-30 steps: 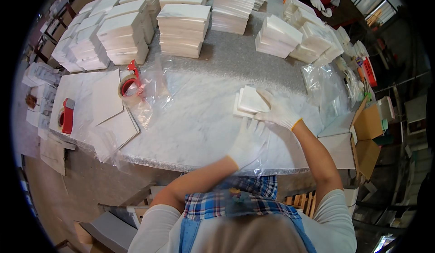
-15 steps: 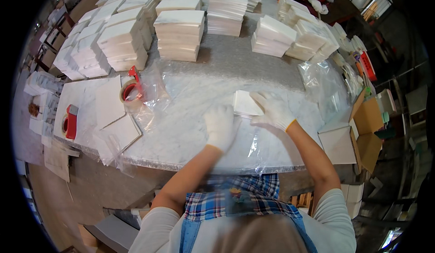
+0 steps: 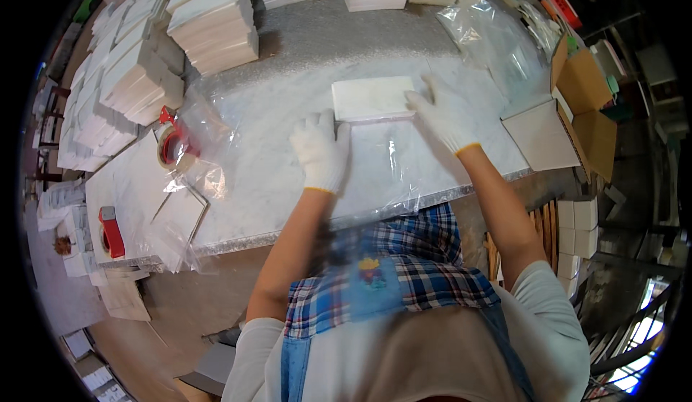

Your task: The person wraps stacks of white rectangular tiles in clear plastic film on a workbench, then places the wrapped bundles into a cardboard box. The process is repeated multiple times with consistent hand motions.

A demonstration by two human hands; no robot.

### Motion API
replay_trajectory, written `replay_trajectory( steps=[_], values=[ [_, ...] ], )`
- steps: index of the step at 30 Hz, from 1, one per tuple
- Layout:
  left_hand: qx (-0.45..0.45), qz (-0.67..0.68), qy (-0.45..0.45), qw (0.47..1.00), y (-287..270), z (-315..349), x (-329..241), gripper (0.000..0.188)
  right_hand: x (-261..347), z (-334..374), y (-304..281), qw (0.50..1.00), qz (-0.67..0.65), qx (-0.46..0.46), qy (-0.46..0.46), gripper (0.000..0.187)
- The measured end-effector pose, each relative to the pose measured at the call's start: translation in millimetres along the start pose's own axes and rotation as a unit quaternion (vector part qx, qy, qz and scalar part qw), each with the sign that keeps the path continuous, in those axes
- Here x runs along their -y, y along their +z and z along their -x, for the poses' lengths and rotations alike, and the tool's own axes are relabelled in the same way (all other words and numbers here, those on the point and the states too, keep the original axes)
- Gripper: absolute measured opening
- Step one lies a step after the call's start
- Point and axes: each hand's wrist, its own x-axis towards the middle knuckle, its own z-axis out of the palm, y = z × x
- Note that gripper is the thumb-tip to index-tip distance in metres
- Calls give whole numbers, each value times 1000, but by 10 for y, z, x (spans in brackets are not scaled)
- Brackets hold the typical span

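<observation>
A flat white rectangular slab [image 3: 371, 98] lies on the marble-patterned table [image 3: 288, 114], at the far end of a clear plastic bag [image 3: 382, 168] spread flat toward me. My left hand [image 3: 321, 150], in a white glove, presses flat on the bag just left of the slab's near corner. My right hand [image 3: 441, 114], also gloved, rests with spread fingers on the slab's right end. Neither hand grips anything.
Stacks of white slabs [image 3: 216, 20] fill the far and left of the table. Red tape dispensers [image 3: 173, 141] [image 3: 110, 230] and loose clear bags [image 3: 194, 186] lie left. More bags [image 3: 497, 42] and an open cardboard box [image 3: 577, 92] are right.
The view has drawn closer to the table. My left hand moved forward from the near edge onto the bag. The slab now lies flat under my right hand instead of being lifted.
</observation>
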Motion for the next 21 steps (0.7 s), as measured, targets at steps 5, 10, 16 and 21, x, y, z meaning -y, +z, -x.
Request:
replay_trajectory(
  steps=[5, 10, 16, 21],
  values=[
    [-24, 25, 23, 999, -58, 52, 38, 36, 152, 932, -23, 978, 137, 91, 128, 73],
    [-24, 27, 0, 999, -73, 97, 52, 33, -151, 1059, 334, 981, 163, 25, 102, 46],
    [-21, 133, 92, 987, -146, 103, 306, 34, -144, 1033, 247, 874, -412, 10, 258, 23],
    [50, 74, 146, 985, -390, 72, 232, 65, -348, 1026, 429, 732, -598, 103, 310, 28]
  ],
)
